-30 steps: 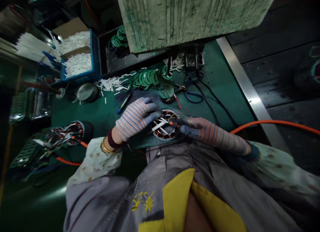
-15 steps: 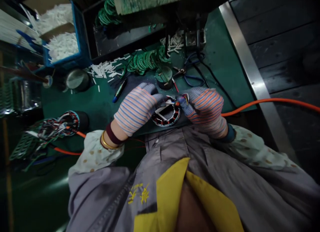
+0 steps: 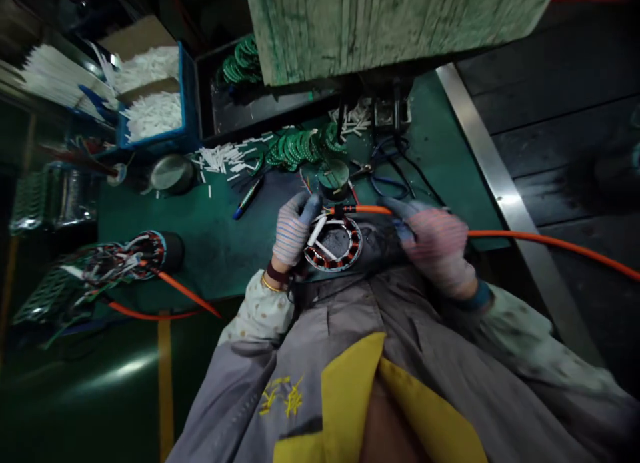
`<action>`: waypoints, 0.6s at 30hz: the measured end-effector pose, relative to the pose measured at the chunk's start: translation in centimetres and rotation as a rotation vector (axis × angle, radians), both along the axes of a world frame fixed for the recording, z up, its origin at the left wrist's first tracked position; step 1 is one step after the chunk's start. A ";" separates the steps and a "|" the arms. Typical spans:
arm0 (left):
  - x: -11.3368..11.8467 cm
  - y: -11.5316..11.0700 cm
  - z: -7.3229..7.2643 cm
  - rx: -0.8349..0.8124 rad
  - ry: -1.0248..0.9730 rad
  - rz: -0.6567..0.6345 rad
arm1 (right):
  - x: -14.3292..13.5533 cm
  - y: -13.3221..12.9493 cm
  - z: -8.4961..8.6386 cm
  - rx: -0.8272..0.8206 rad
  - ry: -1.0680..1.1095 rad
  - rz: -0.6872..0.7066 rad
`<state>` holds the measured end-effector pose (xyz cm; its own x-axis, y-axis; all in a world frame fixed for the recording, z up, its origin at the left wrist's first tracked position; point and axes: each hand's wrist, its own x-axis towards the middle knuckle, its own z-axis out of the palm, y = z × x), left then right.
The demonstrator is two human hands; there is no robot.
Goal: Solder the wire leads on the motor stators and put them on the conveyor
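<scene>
Wound ring (image 3: 333, 266) at front edge of bench (image 3: 213, 240), left hand (image 3: 294, 231) by the ring's upper-left rim, fingers bent, grip unclear, blurred right hand (image 3: 436, 246), fingers curled around orange cable (image 3: 374, 210)

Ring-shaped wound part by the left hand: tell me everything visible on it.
The ring-shaped wound part has a pale, metal-looking rim and reddish-brown and dark segments, apparently windings, around its inside. Its open face is up, showing a grey, speckled middle. White tubes lie across its left side. It sits at the green bench's near edge, close to the person's front. The left hand is at its upper left; exact contact is unclear. An orange cable with a black-banded end meets its top edge.
</scene>
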<state>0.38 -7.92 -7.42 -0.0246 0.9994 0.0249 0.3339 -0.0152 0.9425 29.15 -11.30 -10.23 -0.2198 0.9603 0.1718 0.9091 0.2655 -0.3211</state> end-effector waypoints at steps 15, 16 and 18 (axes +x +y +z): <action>2.3 1.5 3.4 0.404 0.101 -0.064 | -7.7 4.0 5.2 -0.692 1.369 0.248; 2.1 2.0 3.5 0.345 0.046 -0.064 | -8.0 3.9 5.2 -0.683 1.406 0.187; 1.2 2.9 3.7 0.252 -0.016 0.003 | -8.4 3.6 5.0 -0.646 1.415 0.083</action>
<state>1.53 -5.00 -3.74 -0.0300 0.9615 0.2731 0.3190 -0.2497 0.9143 20.80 -7.67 -5.22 -0.2961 0.9440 -0.1454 -0.2318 -0.2186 -0.9479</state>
